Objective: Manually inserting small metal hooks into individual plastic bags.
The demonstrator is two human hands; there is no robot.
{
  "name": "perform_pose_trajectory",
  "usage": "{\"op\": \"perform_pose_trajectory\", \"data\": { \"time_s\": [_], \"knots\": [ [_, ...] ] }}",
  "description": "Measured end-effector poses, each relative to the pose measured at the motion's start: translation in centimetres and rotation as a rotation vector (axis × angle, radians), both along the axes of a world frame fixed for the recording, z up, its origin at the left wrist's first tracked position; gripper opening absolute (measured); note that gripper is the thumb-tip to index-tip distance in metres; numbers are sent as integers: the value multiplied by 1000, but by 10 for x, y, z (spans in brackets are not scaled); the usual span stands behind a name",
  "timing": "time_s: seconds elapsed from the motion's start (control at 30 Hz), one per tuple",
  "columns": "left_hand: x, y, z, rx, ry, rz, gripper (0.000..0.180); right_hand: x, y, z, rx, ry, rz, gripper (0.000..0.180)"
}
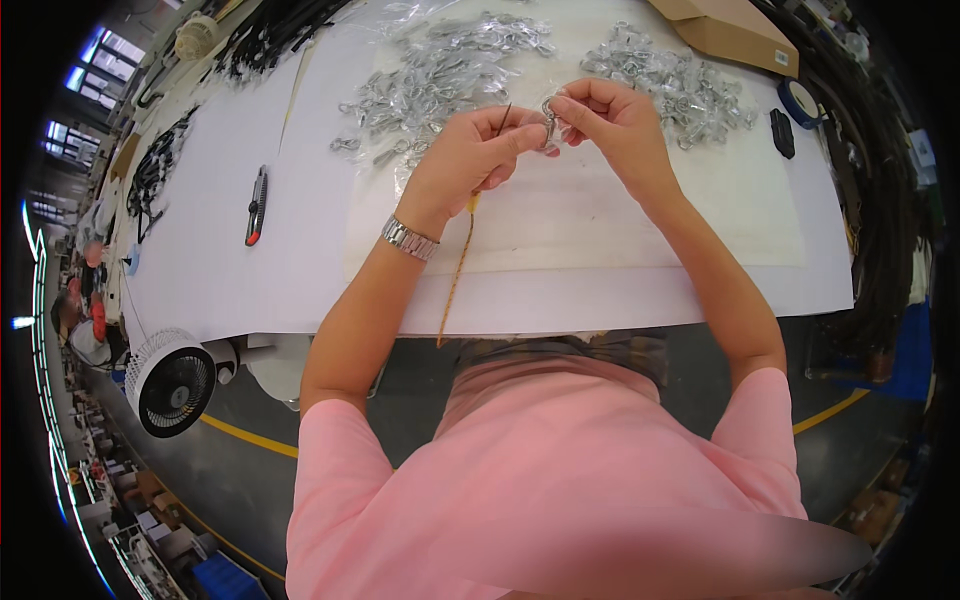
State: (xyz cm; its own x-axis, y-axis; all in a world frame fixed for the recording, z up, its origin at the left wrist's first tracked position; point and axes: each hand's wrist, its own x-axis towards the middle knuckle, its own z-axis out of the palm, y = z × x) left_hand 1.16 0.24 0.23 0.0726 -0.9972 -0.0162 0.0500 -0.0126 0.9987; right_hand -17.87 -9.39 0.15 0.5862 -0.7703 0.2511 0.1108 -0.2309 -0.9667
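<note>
A: In the head view, where's the open room?

B: Below the hands, at centre: a bare stretch of the white, paper-covered counter [600, 290], running down to its front edge across mid-frame. Another lies left of centre, around the black-and-red utility knife [257, 205].

A: And what's tight?

B: The top. Two piles of silver metal pieces in clear plastic [430, 80] crowd the upper centre, and a brown cardboard box [735, 38] sits upper right, above a blue tape roll [798, 103].

A: The hands?

B: Upper centre, close together. The left hand [475, 155] and right hand [622, 125] both pinch a small silver metal piece [549, 118] between them, thumbs against forefingers. A thin dark spike [506, 118] sticks up from the left; a yellow-orange cord [457, 275] hangs below it, past the front edge.

A: Beyond the counter?

B: Grey floor [260, 405] with yellow lines, and a white-and-black fan [172, 385] lower left.
</note>
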Motion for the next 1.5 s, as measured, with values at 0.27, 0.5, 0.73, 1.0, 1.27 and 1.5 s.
{"op": "perform_pose_trajectory", "data": {
  "time_s": [0.27, 0.5, 0.73, 1.0, 1.27, 1.5],
  "knots": [
    [-1, -7, -7, 117, 125, -266, 30, -1, 2, 9, -200, 139, -177, 21],
    [-3, -5, -7, 90, 141, -273, 30, -3, -11, 11, -37, -47, -101, 21],
    [-3, -3, -10, 33, 97, -197, 24, 4, 3, -3, 336, -138, 43, 32],
    [-9, 2, -2, -10, -24, -124, 20, 4, 7, -8, 455, -192, 58, 36],
    [-10, 1, -2, 47, -45, -116, 20, 4, 11, -15, 471, -235, 147, 35],
    [-12, 2, 3, 5, -89, -82, 21, 0, 6, -18, 547, -297, 263, 33]
  ]
}}
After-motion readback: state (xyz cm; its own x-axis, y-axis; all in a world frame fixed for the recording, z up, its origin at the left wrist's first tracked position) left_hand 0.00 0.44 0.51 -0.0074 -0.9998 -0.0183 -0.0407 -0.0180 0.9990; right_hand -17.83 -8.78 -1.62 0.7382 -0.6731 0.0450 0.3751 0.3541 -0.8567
